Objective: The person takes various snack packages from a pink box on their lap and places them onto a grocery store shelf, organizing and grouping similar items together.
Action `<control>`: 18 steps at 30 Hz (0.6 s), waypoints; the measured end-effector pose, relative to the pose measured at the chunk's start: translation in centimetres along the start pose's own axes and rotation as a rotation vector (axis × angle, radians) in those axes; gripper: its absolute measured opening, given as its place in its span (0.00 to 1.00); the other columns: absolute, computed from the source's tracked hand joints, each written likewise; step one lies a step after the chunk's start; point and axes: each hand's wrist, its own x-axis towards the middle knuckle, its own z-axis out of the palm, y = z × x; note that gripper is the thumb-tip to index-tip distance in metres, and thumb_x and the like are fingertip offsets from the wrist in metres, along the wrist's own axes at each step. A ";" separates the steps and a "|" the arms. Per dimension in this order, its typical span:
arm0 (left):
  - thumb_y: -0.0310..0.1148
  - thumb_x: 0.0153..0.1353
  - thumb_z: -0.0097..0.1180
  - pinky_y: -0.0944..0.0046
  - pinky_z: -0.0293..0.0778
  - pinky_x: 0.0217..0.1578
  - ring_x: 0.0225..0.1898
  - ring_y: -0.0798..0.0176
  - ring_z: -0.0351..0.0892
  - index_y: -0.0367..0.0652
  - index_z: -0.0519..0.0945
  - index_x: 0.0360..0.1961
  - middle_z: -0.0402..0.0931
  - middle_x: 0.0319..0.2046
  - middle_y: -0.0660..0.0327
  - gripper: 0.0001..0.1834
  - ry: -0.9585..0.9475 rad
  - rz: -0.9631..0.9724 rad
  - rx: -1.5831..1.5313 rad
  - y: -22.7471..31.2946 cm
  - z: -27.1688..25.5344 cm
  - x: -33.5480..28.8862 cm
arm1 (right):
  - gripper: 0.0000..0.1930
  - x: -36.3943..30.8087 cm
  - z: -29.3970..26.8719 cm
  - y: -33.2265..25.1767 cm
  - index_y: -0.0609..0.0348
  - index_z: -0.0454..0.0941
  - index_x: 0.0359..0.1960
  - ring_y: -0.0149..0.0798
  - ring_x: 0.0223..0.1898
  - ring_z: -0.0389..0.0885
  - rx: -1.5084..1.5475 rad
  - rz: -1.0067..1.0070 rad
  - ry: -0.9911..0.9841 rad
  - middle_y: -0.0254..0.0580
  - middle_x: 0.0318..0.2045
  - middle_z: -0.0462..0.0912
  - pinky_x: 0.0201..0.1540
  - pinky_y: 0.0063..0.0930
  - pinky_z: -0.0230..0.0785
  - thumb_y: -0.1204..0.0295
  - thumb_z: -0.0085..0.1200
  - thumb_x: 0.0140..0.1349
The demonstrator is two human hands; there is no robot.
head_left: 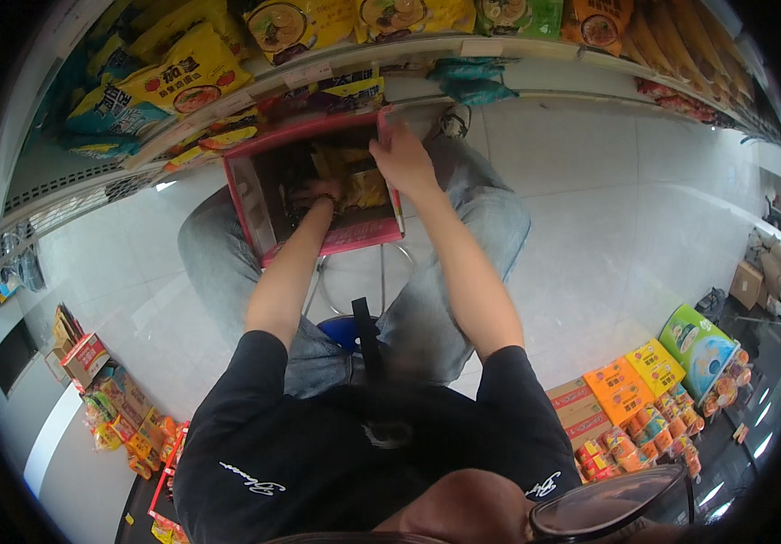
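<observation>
A pink cardboard box [350, 238] sits tilted between my knees, its open top facing me. My right hand [406, 163] is closed on the box's upper right edge, fingers around the cardboard. Deep inside the box is my left hand [320, 192], with a dark bracelet at the wrist. Shadow blurs its fingers, so their grip does not show. Several yellow packets [368, 189] lie in the box beside that hand, toward the right wall.
Ahead runs a store shelf [318, 65] with yellow noodle packets [193, 80] and teal packets [474, 80]. A round metal stool frame [389, 283] shows below the box. Orange cartons [617, 390] and cup packs stand behind right, more boxed goods [118, 399] behind left. Pale tile floor [581, 227] lies to the right.
</observation>
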 end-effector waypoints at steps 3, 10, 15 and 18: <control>0.56 0.54 0.61 0.44 0.60 0.66 0.66 0.37 0.64 0.39 0.58 0.69 0.52 0.71 0.39 0.49 0.192 0.204 0.125 -1.4 4.6 4.2 | 0.18 -0.2 -0.1 -0.2 0.62 0.74 0.43 0.56 0.43 0.82 0.058 0.014 -0.059 0.53 0.35 0.82 0.46 0.44 0.72 0.59 0.57 0.61; 0.37 0.58 0.57 0.44 0.72 0.57 0.60 0.38 0.72 0.40 0.71 0.56 0.67 0.61 0.39 0.25 0.258 0.513 -0.187 -4.0 -1.5 -9.1 | 0.18 1.0 1.4 2.3 0.64 0.77 0.43 0.56 0.42 0.82 0.007 -0.038 -0.031 0.55 0.36 0.83 0.46 0.43 0.72 0.60 0.56 0.62; 0.30 0.53 0.59 0.45 0.75 0.53 0.56 0.41 0.75 0.42 0.74 0.54 0.77 0.51 0.48 0.25 0.347 0.768 -0.149 -8.6 -5.5 -12.3 | 0.20 1.5 3.0 3.1 0.66 0.78 0.41 0.52 0.38 0.84 -0.050 -0.167 -0.093 0.54 0.35 0.83 0.42 0.41 0.74 0.57 0.55 0.63; 0.26 0.51 0.57 0.44 0.75 0.52 0.54 0.41 0.75 0.42 0.74 0.54 0.77 0.50 0.49 0.26 0.495 1.070 -0.183 -13.0 -8.0 -15.7 | 0.27 1.7 2.8 2.6 0.65 0.75 0.50 0.45 0.33 0.86 0.167 0.075 -0.391 0.51 0.38 0.84 0.35 0.37 0.77 0.50 0.53 0.66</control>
